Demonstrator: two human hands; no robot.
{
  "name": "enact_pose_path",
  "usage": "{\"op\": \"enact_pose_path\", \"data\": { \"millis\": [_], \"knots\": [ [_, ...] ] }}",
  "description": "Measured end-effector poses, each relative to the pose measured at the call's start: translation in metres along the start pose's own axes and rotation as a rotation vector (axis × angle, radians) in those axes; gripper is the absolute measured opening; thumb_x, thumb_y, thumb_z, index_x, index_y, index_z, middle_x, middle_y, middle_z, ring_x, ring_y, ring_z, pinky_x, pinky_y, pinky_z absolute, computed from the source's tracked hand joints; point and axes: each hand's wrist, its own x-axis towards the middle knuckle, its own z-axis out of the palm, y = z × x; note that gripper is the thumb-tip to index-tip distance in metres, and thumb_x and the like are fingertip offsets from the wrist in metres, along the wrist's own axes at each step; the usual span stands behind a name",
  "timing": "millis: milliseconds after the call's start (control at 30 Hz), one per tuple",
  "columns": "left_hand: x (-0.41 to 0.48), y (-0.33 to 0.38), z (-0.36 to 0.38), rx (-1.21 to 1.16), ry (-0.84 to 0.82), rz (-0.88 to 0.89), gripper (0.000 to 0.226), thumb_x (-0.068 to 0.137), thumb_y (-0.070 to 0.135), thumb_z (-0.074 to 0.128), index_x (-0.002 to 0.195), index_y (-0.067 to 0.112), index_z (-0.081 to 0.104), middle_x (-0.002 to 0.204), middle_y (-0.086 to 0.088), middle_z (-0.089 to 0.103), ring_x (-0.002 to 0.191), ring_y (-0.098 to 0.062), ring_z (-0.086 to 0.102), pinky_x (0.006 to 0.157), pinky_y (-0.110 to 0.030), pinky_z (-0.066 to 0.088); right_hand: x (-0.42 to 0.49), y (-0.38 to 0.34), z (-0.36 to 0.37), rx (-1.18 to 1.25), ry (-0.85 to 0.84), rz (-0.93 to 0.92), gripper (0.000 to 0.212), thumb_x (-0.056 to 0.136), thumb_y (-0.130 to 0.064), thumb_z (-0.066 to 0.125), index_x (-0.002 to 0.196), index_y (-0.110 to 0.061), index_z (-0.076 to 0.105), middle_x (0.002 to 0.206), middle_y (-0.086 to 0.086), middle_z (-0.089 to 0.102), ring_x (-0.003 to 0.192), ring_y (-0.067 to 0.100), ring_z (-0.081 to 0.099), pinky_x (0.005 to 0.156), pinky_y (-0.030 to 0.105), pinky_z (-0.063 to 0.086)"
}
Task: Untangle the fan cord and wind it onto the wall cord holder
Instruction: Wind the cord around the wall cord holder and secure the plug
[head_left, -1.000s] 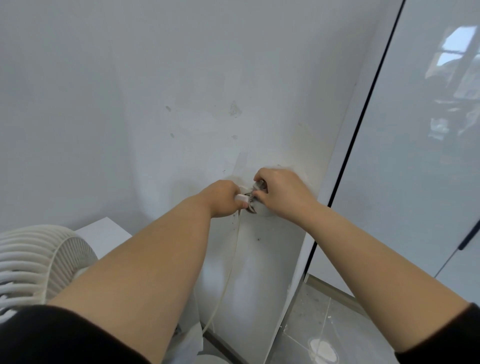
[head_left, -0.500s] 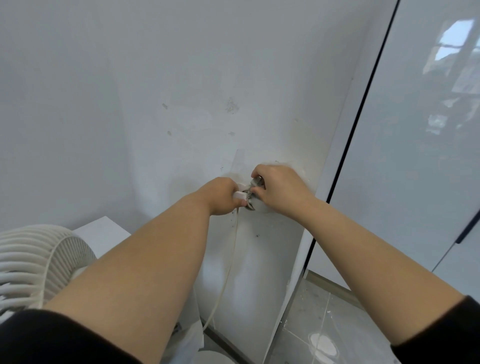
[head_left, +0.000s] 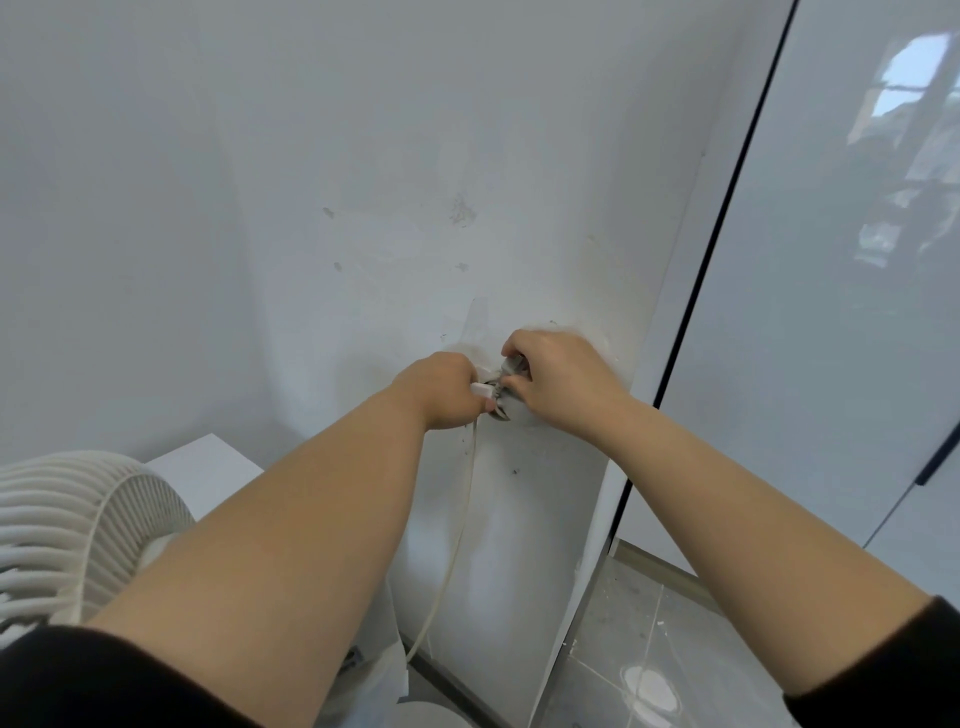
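Observation:
A white fan cord (head_left: 457, 540) hangs down the white wall from my hands toward the floor. My left hand (head_left: 441, 389) grips the white plug end (head_left: 482, 388) of the cord. My right hand (head_left: 558, 382) is curled over the wall cord holder (head_left: 511, 364), of which only a small grey and white part shows between the hands, and pinches the cord there. Both hands almost touch at the holder. The white fan (head_left: 72, 535) with its ribbed grille stands at the lower left.
A white box top (head_left: 208, 467) sits behind the fan. A glossy white cabinet door (head_left: 831, 312) with a black edge strip fills the right side. Grey floor tiles (head_left: 649, 649) with white spots lie below it.
Both hands stay at the holder, with only small finger movements. The view has shifted slightly, and the cord hangs as before.

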Motion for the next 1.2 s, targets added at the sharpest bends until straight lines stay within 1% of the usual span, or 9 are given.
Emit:
{"op": "enact_pose_path", "data": {
  "millis": [167, 367, 500, 567, 700, 900, 1000, 1133, 1200],
  "knots": [
    [0.002, 0.001, 0.001, 0.103, 0.015, -0.015, 0.028, 0.090, 0.037, 0.053, 0.067, 0.021, 0.050, 0.071, 0.005, 0.051, 0.078, -0.020, 0.053, 0.064, -0.028, 0.039, -0.007, 0.002, 0.003, 0.079, 0.017, 0.010, 0.028, 0.087, -0.022, 0.060, 0.113, -0.011, 0.057, 0.103, 0.001, 0.061, 0.087, 0.014, 0.051, 0.072, 0.022, 0.037],
    [0.004, 0.002, 0.002, 0.166, 0.032, 0.000, 0.028, 0.091, 0.040, 0.049, 0.107, 0.023, 0.064, 0.096, 0.001, 0.062, 0.088, -0.021, 0.056, 0.069, -0.028, 0.040, -0.010, 0.003, 0.002, 0.208, 0.023, 0.065, 0.036, 0.087, -0.020, 0.063, 0.121, -0.014, 0.057, 0.114, 0.001, 0.063, 0.104, 0.015, 0.057, 0.089, 0.023, 0.043],
    [0.001, 0.006, 0.003, 0.211, 0.046, -0.009, 0.023, 0.092, 0.037, 0.046, 0.073, 0.025, 0.051, 0.083, 0.002, 0.055, 0.081, -0.020, 0.051, 0.067, -0.028, 0.039, -0.005, -0.004, 0.004, 0.208, 0.033, 0.051, 0.033, 0.086, -0.016, 0.063, 0.118, -0.014, 0.061, 0.112, 0.002, 0.063, 0.103, 0.016, 0.056, 0.086, 0.023, 0.041],
    [0.001, 0.008, 0.004, 0.216, 0.060, -0.026, 0.025, 0.090, 0.032, 0.044, 0.066, 0.023, 0.044, 0.077, 0.002, 0.054, 0.077, -0.021, 0.052, 0.064, -0.028, 0.039, -0.001, -0.012, 0.006, 0.169, 0.006, 0.010, 0.029, 0.084, -0.014, 0.062, 0.113, -0.014, 0.064, 0.107, 0.004, 0.063, 0.099, 0.019, 0.055, 0.079, 0.024, 0.039],
    [0.001, 0.008, 0.004, 0.215, 0.056, -0.050, 0.024, 0.088, 0.029, 0.043, 0.066, 0.020, 0.042, 0.075, 0.002, 0.052, 0.076, -0.022, 0.052, 0.064, -0.029, 0.039, 0.006, -0.017, 0.006, 0.153, -0.024, 0.034, 0.022, 0.081, -0.013, 0.063, 0.103, -0.012, 0.065, 0.099, 0.005, 0.062, 0.092, 0.021, 0.055, 0.072, 0.027, 0.040],
    [-0.002, 0.011, 0.003, 0.219, 0.047, -0.050, 0.022, 0.090, 0.033, 0.041, 0.072, 0.024, 0.050, 0.083, 0.001, 0.054, 0.080, -0.023, 0.052, 0.067, -0.027, 0.039, 0.002, -0.011, 0.010, 0.155, 0.088, 0.110, 0.018, 0.082, -0.015, 0.065, 0.099, -0.010, 0.064, 0.096, 0.003, 0.063, 0.084, 0.017, 0.053, 0.071, 0.025, 0.040],
    [-0.005, 0.014, 0.002, 0.234, 0.060, -0.047, 0.026, 0.089, 0.030, 0.042, 0.064, 0.026, 0.046, 0.083, 0.000, 0.055, 0.080, -0.023, 0.051, 0.067, -0.027, 0.039, -0.002, -0.010, 0.008, 0.221, 0.072, 0.131, 0.023, 0.082, -0.014, 0.067, 0.105, -0.011, 0.064, 0.100, 0.002, 0.063, 0.085, 0.013, 0.052, 0.075, 0.023, 0.041],
    [-0.004, 0.015, 0.001, 0.217, 0.064, -0.061, 0.017, 0.086, 0.034, 0.047, 0.082, 0.019, 0.054, 0.086, 0.000, 0.055, 0.081, -0.023, 0.052, 0.068, -0.027, 0.040, -0.009, -0.003, 0.001, 0.392, 0.066, 0.197, 0.031, 0.080, -0.011, 0.070, 0.111, -0.013, 0.065, 0.101, 0.002, 0.065, 0.086, 0.011, 0.057, 0.082, 0.022, 0.046],
    [-0.004, 0.016, 0.000, 0.198, 0.055, -0.064, 0.015, 0.086, 0.033, 0.047, 0.078, 0.021, 0.053, 0.085, 0.000, 0.055, 0.081, -0.023, 0.053, 0.069, -0.027, 0.041, -0.011, -0.003, 0.000, 0.399, 0.100, 0.186, 0.029, 0.083, -0.010, 0.066, 0.111, -0.014, 0.065, 0.098, 0.001, 0.065, 0.086, 0.012, 0.060, 0.084, 0.024, 0.048]
  ]
}}
